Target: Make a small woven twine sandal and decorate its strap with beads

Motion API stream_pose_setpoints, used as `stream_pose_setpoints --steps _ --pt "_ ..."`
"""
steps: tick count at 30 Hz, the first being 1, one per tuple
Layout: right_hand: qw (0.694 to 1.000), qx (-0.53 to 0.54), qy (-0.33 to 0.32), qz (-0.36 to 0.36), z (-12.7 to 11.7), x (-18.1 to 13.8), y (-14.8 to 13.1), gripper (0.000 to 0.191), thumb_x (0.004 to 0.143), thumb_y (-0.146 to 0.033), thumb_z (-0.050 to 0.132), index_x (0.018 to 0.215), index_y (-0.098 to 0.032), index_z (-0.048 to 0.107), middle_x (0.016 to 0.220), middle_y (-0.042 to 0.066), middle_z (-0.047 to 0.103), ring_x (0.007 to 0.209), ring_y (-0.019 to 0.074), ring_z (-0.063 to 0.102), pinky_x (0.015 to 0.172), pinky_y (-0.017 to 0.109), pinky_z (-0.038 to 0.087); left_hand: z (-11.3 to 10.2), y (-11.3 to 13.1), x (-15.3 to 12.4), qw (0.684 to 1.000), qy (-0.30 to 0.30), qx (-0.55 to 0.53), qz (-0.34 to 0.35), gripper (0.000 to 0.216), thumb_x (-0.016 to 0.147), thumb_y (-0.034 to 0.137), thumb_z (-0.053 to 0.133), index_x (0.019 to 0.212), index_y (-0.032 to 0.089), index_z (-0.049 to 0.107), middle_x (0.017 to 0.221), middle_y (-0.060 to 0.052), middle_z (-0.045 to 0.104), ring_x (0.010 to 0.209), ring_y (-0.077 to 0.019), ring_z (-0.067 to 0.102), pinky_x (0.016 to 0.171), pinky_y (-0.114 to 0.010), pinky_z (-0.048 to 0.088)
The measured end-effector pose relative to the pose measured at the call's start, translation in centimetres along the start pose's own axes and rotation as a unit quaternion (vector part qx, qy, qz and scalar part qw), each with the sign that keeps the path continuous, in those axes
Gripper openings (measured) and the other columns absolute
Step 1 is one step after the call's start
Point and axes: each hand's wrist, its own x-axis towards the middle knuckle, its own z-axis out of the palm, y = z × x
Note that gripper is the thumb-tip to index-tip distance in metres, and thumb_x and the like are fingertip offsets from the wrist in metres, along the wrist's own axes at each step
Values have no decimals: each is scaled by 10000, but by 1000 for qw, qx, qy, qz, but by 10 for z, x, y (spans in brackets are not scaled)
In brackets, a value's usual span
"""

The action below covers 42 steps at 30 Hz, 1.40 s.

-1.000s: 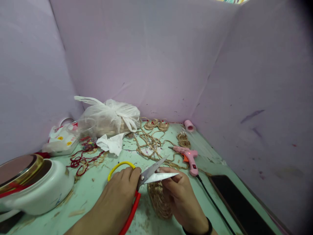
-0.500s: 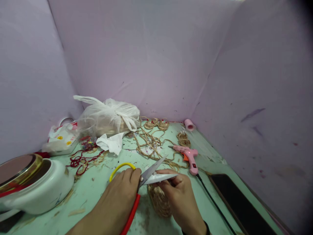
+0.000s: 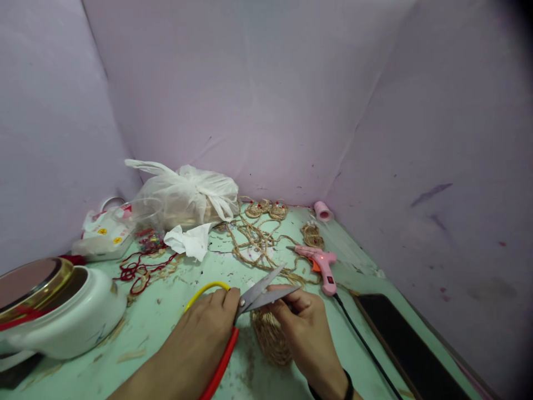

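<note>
My left hand [image 3: 208, 325] is closed round a pair of scissors [image 3: 259, 294], with one yellow and one red handle loop. Their blades stand partly apart and point to the right, toward the fingers of my right hand [image 3: 310, 328]. That hand is pinched at the upper end of an oval piece of coiled jute twine [image 3: 270, 339], just under the blades. The fingertips and the end of the twine piece are partly hidden behind the lower blade.
A pink glue gun [image 3: 318, 261] with a black cord lies right, beside a dark phone [image 3: 408, 339]. Loose twine [image 3: 254, 241] spreads behind my hands. A plastic bag [image 3: 191, 194], crumpled tissue [image 3: 189, 241], red yarn [image 3: 139, 272] and a white pot [image 3: 83, 319] are on the left.
The scissor blades have drawn closer together, the lower one swinging up. Both hands stay in nearly the same place.
</note>
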Motion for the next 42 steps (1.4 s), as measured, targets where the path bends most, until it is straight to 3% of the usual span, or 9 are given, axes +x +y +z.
stream_pose_setpoints --steps 4,9,14,20,26,31,37,42 --pt "1000 18 -22 8 -3 2 3 153 631 -232 640 502 -150 633 497 0 585 491 109 488 483 207 382 0 -3 0 1000 -12 -5 20 296 732 24 309 899 189 489 875 -61 592 757 -181 550 687 -299 423" --pt "998 52 -13 35 -3 4 12 135 639 -286 691 661 -153 696 539 3 628 513 100 521 512 200 399 -11 -14 2 998 41 -55 0 283 698 62 363 914 201 480 791 -22 598 684 -164 544 654 -270 433" --pt "996 75 -10 42 -3 5 18 127 615 -276 715 672 -166 689 564 -4 642 533 99 538 538 205 414 -22 -21 4 995 91 -49 11 353 728 73 365 1043 190 472 964 -76 575 884 -206 538 783 -329 419" --pt "996 53 34 70 -1 4 15 134 538 -166 689 672 -155 688 570 8 653 526 119 534 491 211 399 -12 -13 3 998 47 -12 25 415 764 85 358 1150 205 451 1074 -92 534 996 -219 487 868 -371 382" --pt "995 22 59 81 6 1 0 128 485 -125 627 590 -163 689 472 0 604 477 136 513 390 203 341 -8 -10 3 999 35 -5 19 440 761 72 353 1171 204 447 1085 -93 527 1003 -220 469 877 -382 371" --pt "991 28 102 86 9 -1 -9 90 441 -120 640 512 -173 659 536 32 650 480 149 526 352 205 323 -6 -9 3 999 17 -16 30 451 743 66 376 1169 201 438 1078 -95 530 979 -212 480 865 -354 377" --pt "994 25 58 87 8 -2 -7 107 476 -165 634 569 -161 688 562 40 655 465 136 504 353 203 310 -6 -8 5 999 12 -20 22 450 745 63 366 1173 188 431 1087 -105 523 989 -217 481 867 -357 373" --pt "992 66 66 90 8 -2 -6 118 462 -154 623 566 -151 678 520 22 624 441 115 474 357 197 298 -7 -6 5 999 19 -25 27 443 751 62 361 1166 201 428 1064 -94 527 967 -209 485 850 -345 384"
